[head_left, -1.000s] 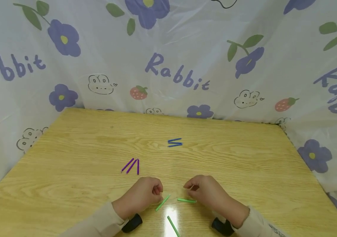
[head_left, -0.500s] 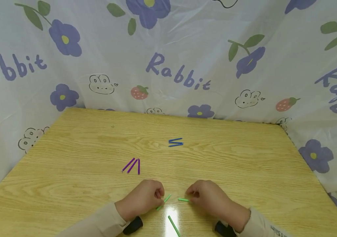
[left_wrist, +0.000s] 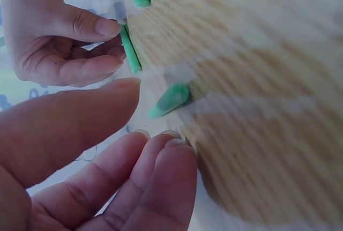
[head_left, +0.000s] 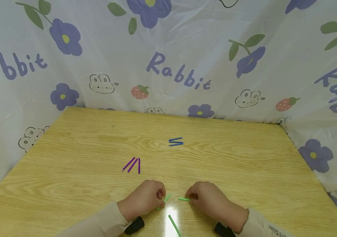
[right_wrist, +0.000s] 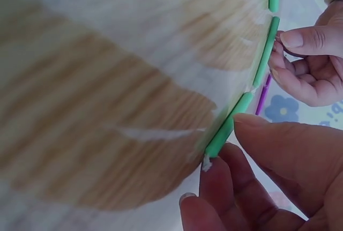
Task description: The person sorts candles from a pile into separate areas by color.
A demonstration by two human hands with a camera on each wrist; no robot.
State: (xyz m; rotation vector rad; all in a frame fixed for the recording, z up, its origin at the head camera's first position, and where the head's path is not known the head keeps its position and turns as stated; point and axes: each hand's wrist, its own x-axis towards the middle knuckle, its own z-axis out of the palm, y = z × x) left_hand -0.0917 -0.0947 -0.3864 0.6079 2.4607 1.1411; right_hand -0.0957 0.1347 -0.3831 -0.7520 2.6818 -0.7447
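Three thin green candles lie near the table's front. My right hand has thumb and fingers on either side of the right candle, pinching it near its white wick end. Around the left candle my left hand bends its thumb and fingers, with a gap showing between the tips in the left wrist view. Part of that candle is hidden behind the hand in the head view. Closer to my body, the third green candle lies untouched between the wrists.
Several purple candles fan out on the wooden table, beyond my left hand. Farther back are several blue candles. A printed rabbit-and-flower cloth hangs behind and around the table. Black wrist devices sit under both wrists.
My right hand has come down and slightly left onto the right candle, covering its outer end. My left hand has shifted slightly right and down over the left candle. The candles lie nearly where they were.
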